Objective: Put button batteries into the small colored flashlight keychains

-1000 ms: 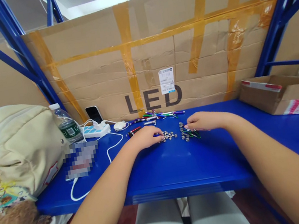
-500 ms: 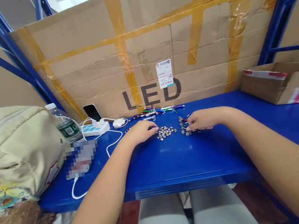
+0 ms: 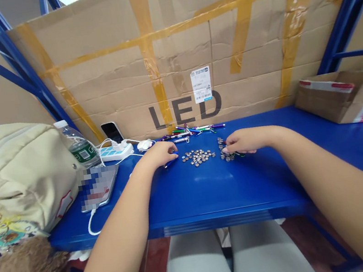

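Note:
My left hand (image 3: 160, 153) rests on the blue shelf (image 3: 211, 186) with its fingers curled over a small dark blue pen-like light (image 3: 171, 161). Just right of it lies a loose pile of small silver button cells (image 3: 198, 156). My right hand (image 3: 242, 140) lies palm down with its fingers curled at a second heap of small metal parts (image 3: 226, 154), where a green clip shows. Behind both hands is a row of coloured mini lights with clips (image 3: 194, 130).
On the left stand a cream bag (image 3: 17, 177) with a furry charm, a water bottle (image 3: 76, 144), a phone (image 3: 100, 189) on a white cable, a power strip (image 3: 116, 152) and another phone (image 3: 113, 132). A taped cardboard wall marked LED backs the shelf. An open carton (image 3: 345, 97) sits at right.
My left hand has drawn back to the left, away from the silver cells, and the blue light now shows under its fingers. My right hand has stayed at its heap. The camera tilted down slightly.

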A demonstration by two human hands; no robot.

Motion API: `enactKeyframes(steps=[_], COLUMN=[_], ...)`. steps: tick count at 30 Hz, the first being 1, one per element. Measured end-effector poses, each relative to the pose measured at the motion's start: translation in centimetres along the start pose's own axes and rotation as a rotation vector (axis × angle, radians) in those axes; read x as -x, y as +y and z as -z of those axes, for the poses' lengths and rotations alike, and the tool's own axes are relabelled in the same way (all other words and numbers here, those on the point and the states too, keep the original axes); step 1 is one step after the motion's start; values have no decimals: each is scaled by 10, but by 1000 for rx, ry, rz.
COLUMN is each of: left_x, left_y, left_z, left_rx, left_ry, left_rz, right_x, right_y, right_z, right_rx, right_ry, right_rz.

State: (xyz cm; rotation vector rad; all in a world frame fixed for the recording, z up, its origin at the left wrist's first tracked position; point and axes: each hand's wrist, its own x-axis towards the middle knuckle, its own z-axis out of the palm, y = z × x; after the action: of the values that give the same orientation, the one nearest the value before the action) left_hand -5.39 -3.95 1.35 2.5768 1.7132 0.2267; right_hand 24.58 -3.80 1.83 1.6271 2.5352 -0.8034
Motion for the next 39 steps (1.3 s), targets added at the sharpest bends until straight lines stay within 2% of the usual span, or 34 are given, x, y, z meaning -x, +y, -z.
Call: enactKeyframes(steps=[4, 6, 9, 10, 12, 16, 19, 21, 25, 28, 31, 34, 36, 39], left_x=[3, 3, -8, -15, -33, -70, -84, -84, -66, -38, -6, 13, 18, 19], left_y=[4, 9, 16, 18, 18, 12, 10, 12, 27, 45, 60, 65, 65, 63], left_z=[2, 6, 10, 10, 6, -11, -19, -18, -2, 9, 9, 4, 1, 1], left_rx=[-15, -48, -145, -181, -233, -245, -241, -240, -194, 1, 125, 164, 186, 205], left_ry=[7, 82, 256, 281, 244, 77, 58, 86, 162, 247, 316, 384, 398, 397], left_rz=[34, 89, 194, 201, 156, 48, 35, 18, -49, -165, -298, -320, -305, -265], right_x=[-1, -2, -5, -6, -7, -8, -9, -12, -17, -17, -16, -16, -16, -14], right_y=[-2, -3, -4, -4, -5, -6, -6, -5, -9, -20, -34, -43, -46, -47], right_z=[-1, 0, 3, 4, 5, 4, 2, 0, -7, -15, -24, -29, -30, -29], right_rx=[7, 40, 115, 129, 124, 60, 56, 58, -2, -59, -109, -110, -91, -41], right_ry=[2, 26, 225, 310, 426, 468, 471, 492, 587, 649, 664, 621, 628, 687], right_rz=[-6, 12, 88, 103, 104, 87, 108, 139, 230, 357, 492, 596, 603, 529])
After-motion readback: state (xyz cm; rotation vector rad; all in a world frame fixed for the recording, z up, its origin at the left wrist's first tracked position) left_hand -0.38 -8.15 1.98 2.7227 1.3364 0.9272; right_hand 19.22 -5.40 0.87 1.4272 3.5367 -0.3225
